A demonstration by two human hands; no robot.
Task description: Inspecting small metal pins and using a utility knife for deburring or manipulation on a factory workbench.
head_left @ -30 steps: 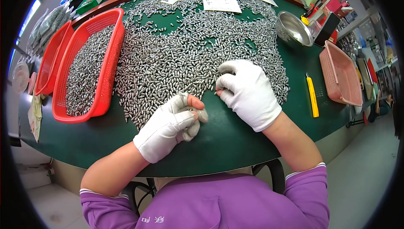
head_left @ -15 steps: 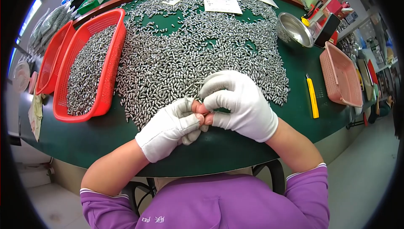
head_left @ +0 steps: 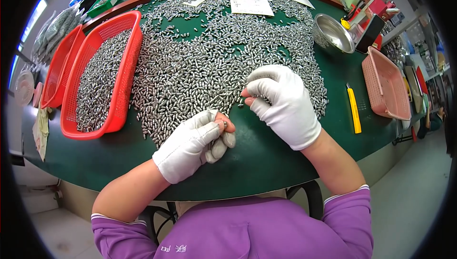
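Note:
A wide spread of small silvery, bullet-shaped metal pieces (head_left: 190, 73) covers the green tabletop in front of me. My left hand (head_left: 193, 142), in a white glove with bare thumb and index fingertips, pinches one small metal piece (head_left: 225, 124) near the pile's front edge. My right hand (head_left: 285, 109), gloved the same way, hovers apart from it at the pile's near right part. Its thumb and index tips are drawn close together, the other fingers curled; anything between them is too small to make out.
A red plastic basket (head_left: 135, 44) full of similar pieces stands at left, another red basket (head_left: 57, 78) beside it. A steel bowl (head_left: 345, 44), a yellow cutter (head_left: 353, 109) and a pink basket (head_left: 400, 111) are at right. Paper slips (head_left: 251, 5) lie on the pile.
My hands were together at the fingertips; my right hand has moved up and right to the pile's edge. The left hand stays in place, with the metal piece now showing between its fingertips.

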